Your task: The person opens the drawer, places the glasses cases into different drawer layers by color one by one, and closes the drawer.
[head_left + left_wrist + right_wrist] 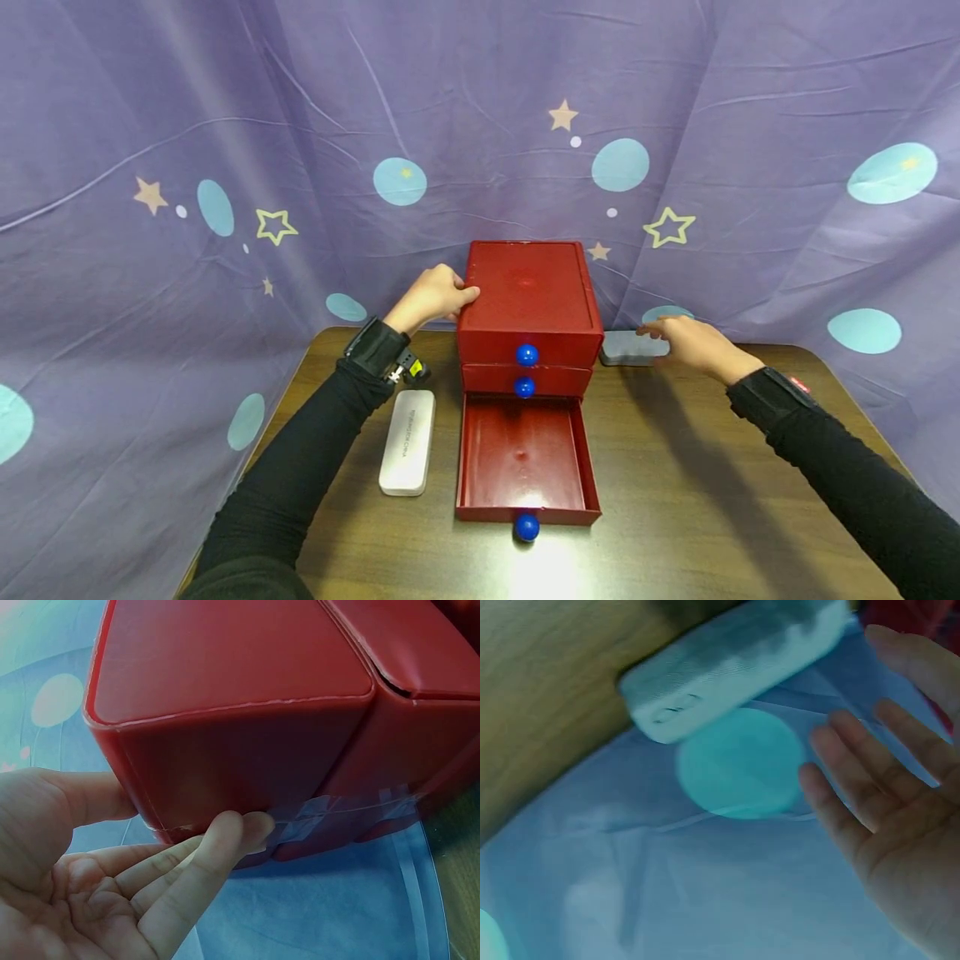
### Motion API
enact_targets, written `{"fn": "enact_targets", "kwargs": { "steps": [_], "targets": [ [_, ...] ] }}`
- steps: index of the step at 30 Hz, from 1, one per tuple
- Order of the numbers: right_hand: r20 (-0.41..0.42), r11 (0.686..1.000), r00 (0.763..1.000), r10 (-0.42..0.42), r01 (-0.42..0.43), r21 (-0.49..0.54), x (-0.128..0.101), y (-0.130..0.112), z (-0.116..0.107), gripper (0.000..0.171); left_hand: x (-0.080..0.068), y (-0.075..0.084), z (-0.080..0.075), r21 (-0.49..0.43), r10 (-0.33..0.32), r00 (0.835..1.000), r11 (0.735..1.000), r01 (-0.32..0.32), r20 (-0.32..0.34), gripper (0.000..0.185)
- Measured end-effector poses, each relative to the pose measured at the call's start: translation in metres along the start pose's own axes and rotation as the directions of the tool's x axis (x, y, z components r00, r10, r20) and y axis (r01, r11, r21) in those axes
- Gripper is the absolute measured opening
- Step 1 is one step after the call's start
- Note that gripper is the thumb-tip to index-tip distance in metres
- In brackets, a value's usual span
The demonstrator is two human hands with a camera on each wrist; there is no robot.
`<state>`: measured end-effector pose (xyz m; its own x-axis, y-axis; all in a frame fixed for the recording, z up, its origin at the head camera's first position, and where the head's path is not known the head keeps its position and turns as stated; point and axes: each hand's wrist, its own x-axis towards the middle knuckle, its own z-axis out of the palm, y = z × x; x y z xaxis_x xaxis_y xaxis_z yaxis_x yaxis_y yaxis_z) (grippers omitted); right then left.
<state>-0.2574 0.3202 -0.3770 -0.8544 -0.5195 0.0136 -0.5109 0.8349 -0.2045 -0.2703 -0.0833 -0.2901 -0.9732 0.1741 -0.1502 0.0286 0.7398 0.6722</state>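
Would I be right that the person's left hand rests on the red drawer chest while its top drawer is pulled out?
Not quite: the head view shows the bottom drawer pulled out, while the top drawer is closed. The left hand does rest on the red drawer chest, at its upper left edge.

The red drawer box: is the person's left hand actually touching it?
Touching. In the head view the left hand lies against the upper left edge of the red drawer box; the left wrist view shows fingertips pressed on its side wall.
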Motion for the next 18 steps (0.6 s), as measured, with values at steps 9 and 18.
{"fn": "enact_targets", "kwargs": {
  "steps": [9,18],
  "targets": [
    [0.031,0.996,0.996,0.087,-0.087,-0.001,0.029,0.043,0.033,0.068,0.0,0.0,-0.001,-0.004,-0.013,1.0,1.0,0.013,0.0,0.043],
    [0.018,0.993,0.993,0.119,-0.118,-0.014,0.039,0.068,0.054,0.073,0.0,0.003,-0.001,0.009,-0.018,1.0,1.0,0.018,0.007,0.04]
  ]
}}
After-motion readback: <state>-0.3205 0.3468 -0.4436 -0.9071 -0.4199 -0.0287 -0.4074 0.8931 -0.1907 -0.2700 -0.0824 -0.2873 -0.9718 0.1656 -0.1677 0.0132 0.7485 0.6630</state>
